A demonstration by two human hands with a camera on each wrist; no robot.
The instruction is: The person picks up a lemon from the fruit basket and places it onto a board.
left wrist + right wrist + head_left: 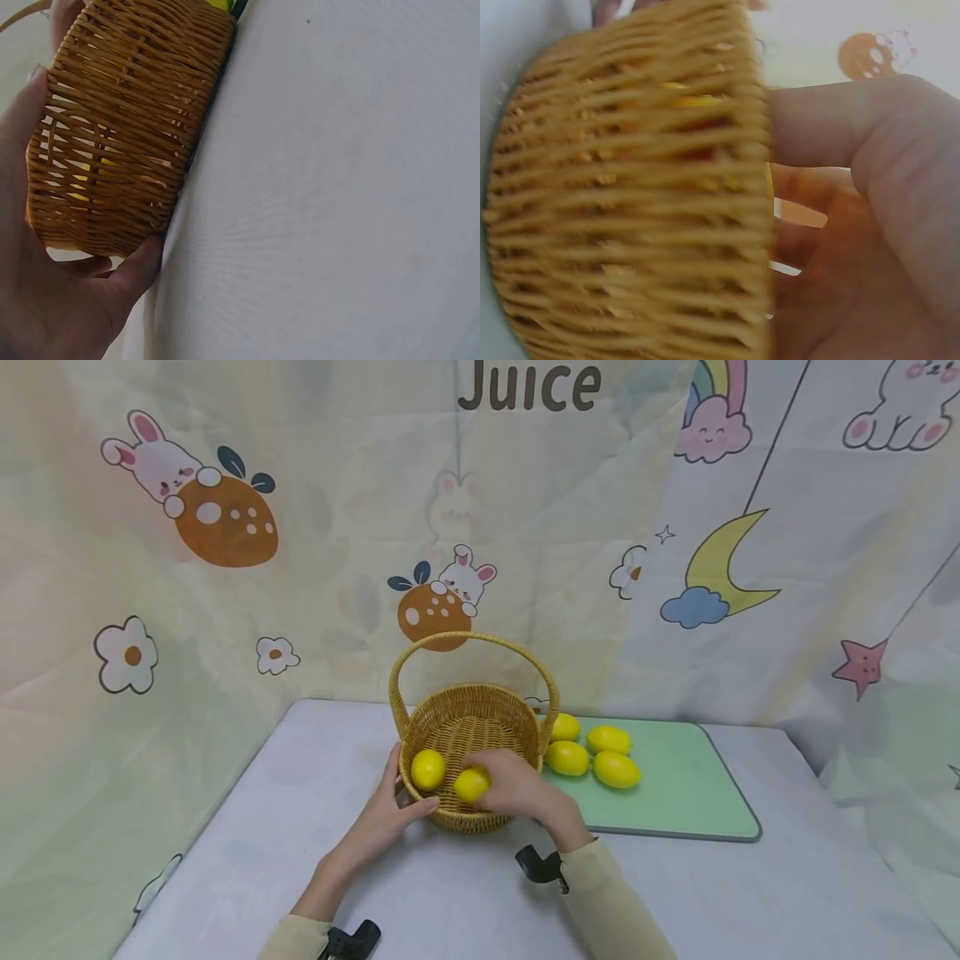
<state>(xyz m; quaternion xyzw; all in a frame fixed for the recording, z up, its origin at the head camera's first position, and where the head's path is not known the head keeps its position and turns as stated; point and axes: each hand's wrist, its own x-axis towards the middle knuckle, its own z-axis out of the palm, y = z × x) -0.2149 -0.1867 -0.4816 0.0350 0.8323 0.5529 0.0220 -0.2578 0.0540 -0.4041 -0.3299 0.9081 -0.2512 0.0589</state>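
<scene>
A wicker basket [480, 702] with a tall arched handle stands on the table. Around its left side my left hand [381, 818] is spread, thumb at the front and fingers behind; the left wrist view shows that hand [67, 300] against the woven wall [135, 120]. Inside the basket, my right hand [517, 783] holds a lemon [472, 785], its fingers over the top. Another lemon [428, 770] lies in the basket at the left. In the right wrist view the basket wall [630, 187] hides the fingertips of the right hand [870, 195].
A green cutting board [682, 793] with a grey edge lies right of the basket. Several lemons [617, 770] sit together on its left part, one partly behind the basket handle. A white cloth [465, 902] covers the table, and a printed curtain [337, 527] hangs behind.
</scene>
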